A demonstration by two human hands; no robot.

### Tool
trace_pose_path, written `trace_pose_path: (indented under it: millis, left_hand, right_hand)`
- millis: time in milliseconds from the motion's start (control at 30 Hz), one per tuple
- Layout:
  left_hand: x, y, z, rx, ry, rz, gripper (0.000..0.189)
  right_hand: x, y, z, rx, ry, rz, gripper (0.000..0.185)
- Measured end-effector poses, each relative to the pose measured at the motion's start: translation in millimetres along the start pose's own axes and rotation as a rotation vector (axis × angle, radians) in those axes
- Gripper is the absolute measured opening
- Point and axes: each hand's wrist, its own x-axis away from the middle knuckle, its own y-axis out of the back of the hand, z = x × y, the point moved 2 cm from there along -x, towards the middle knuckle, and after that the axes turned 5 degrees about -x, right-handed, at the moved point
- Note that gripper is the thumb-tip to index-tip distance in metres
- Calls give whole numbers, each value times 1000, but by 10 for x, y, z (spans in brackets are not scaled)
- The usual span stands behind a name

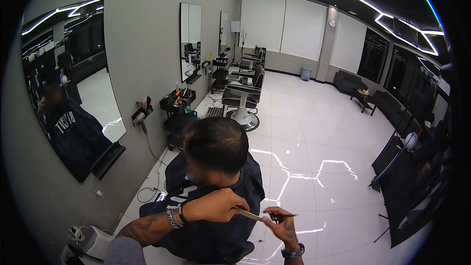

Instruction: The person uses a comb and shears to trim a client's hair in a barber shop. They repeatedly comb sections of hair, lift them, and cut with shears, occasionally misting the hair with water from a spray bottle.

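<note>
Before me sits a person with short dark hair (217,143), draped in a dark barber's cape (206,243) with pale lettering. My left hand (211,206), with a chain bracelet at its wrist, is in front of the cape and pinches one end of a slim tan comb (250,214). The comb's teeth cannot be made out. Its other end meets the thumb of my right hand (281,226), which wears a dark wristwatch (293,252). Curled fingers of that hand also hold a dark slim tool (289,215), apparently scissors, pointing right, away from the person's head.
A wall mirror (88,81) with a black ledge (107,160) hangs at left. Past it are a hair dryer (139,118) in a wall holder and a black trolley (178,99) of tools. Barber chairs (243,97) stand beyond; a cable (149,187) trails on the floor.
</note>
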Motion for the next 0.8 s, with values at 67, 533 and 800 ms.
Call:
trace_pose_path:
  millis: [67,533,800]
  left_hand:
    - [-4,59,-28,-7,-7,-28,25]
    - [1060,1065,560,105,187,-463,21]
    - [1117,2103,827,-109,-51,-821,22]
  right_hand:
    - [-78,-207,197,42,58,97,17]
    - [-975,-784,565,-170,167,-430,26]
    - [-602,-1587,653,254,438,-612,16]
